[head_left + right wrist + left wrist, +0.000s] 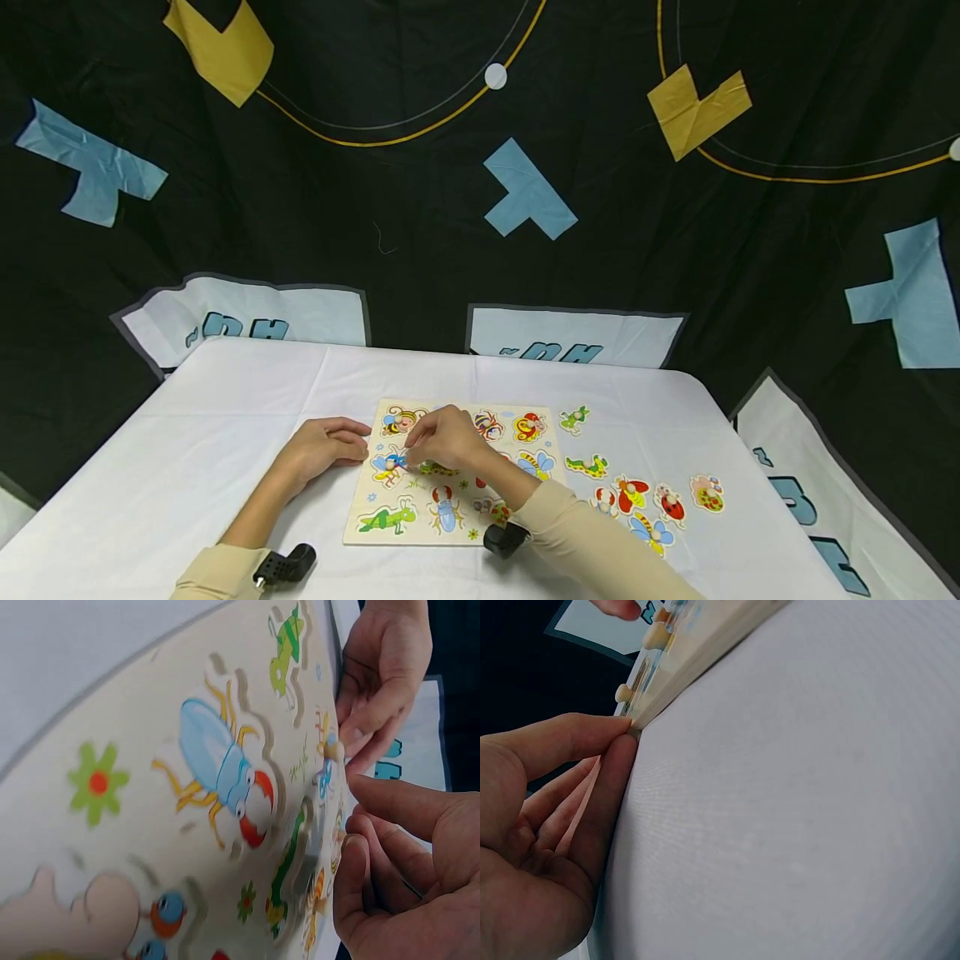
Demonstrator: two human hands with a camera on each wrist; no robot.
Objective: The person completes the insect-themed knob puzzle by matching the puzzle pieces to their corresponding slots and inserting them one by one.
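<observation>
A wooden insect puzzle board lies on the white table. My left hand is at its left edge; in the left wrist view that hand's thumb and finger pinch the edge. My right hand hovers over the board's upper left, beside the blue mosquito piece. In the right wrist view, thumb and index of the right hand stand apart, close to the knobbed pieces, with nothing showing between them. The beetle recess and the grasshopper recess hold only their printed pictures.
Loose pieces lie right of the board: a green one, a caterpillar, a red and yellow bug, a ladybug, a dragonfly and others. A black curtain hangs behind the table.
</observation>
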